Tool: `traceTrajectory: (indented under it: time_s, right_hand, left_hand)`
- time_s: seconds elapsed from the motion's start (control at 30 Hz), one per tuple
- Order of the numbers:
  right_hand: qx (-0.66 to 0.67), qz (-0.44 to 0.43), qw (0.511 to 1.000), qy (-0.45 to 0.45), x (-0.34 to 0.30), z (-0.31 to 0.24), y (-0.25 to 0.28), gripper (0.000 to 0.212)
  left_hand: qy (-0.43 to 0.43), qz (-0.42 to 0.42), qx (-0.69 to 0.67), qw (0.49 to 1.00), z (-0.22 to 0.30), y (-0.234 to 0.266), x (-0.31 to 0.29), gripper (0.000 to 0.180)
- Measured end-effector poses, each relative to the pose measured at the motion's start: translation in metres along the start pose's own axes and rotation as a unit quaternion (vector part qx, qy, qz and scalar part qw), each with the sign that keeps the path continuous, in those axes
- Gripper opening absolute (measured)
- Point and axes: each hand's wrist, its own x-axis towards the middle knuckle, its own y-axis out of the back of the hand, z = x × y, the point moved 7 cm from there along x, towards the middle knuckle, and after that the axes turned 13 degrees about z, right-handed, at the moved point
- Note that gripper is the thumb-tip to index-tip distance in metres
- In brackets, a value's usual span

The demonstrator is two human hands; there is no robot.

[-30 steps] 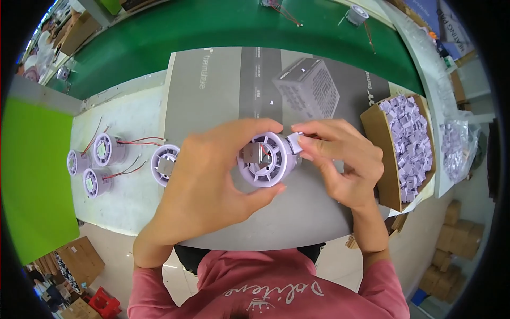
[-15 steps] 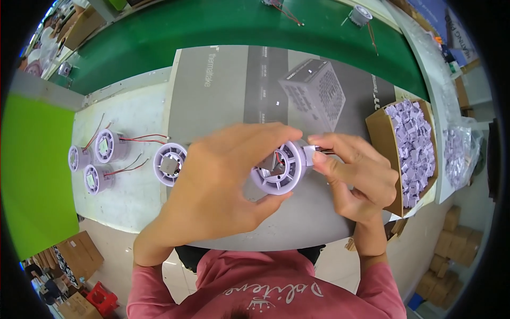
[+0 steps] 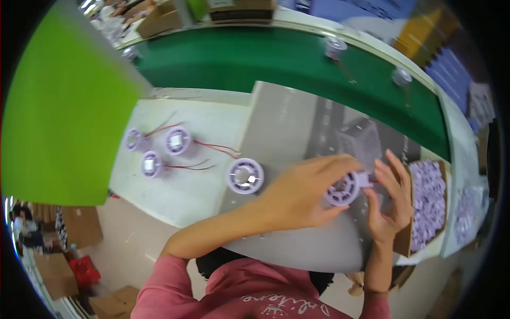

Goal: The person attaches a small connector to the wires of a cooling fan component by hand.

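My left hand (image 3: pixel 297 194) is closed around a round lilac fan-like housing (image 3: pixel 348 194) with a spoked ring, its open face toward me. A small lilac plastic piece (image 3: pixel 364 179) sticks out from the housing's right side. Beside that piece, my right hand (image 3: pixel 392 207) has its thumb and fingers spread apart, with nothing visible gripped between them. Left of my left hand, another lilac housing (image 3: pixel 260 175) rests at the edge of the grey printed board (image 3: pixel 276 127). Blur hides fine detail at the fingertips.
A cardboard box (image 3: pixel 404 242) full of small lilac pieces (image 3: pixel 429 202) stands at the right. Several wired housings (image 3: pixel 178 140) sit on the white table (image 3: pixel 207 114) at the left. Behind runs a green belt (image 3: pixel 239 58) carrying more housings (image 3: pixel 334 48). A bright green panel (image 3: pixel 64 117) rises at the left.
The head view has swung left, so the scene sits further right. My right hand's fingers have opened and come off the small lilac piece. My left hand still holds the housing.
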Motion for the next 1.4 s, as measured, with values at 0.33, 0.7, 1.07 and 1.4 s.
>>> traceTrajectory:
  time_s: [0.33,0.7,1.07,1.4]
  right_hand:
    - [-0.150,0.129,0.975,0.105,-0.018,-0.013,0.020,0.025]
    - [-0.264,0.117,0.956,0.046,0.004,-0.004,0.082,0.028]
    - [-0.402,-0.073,0.894,-0.183,-0.031,0.082,0.148,0.022]
    - [-0.390,-0.230,0.887,-0.088,-0.008,0.090,0.135,0.029]
  left_hand:
    - [-0.128,0.063,0.019,0.990,0.026,0.008,0.007,0.057]
    - [-0.080,0.032,0.206,0.975,0.008,0.044,0.028,0.060]
    - [0.113,-0.090,0.461,0.876,-0.225,0.194,0.139,0.058]
    - [-0.146,-0.114,0.458,0.869,-0.241,0.080,0.206,0.058]
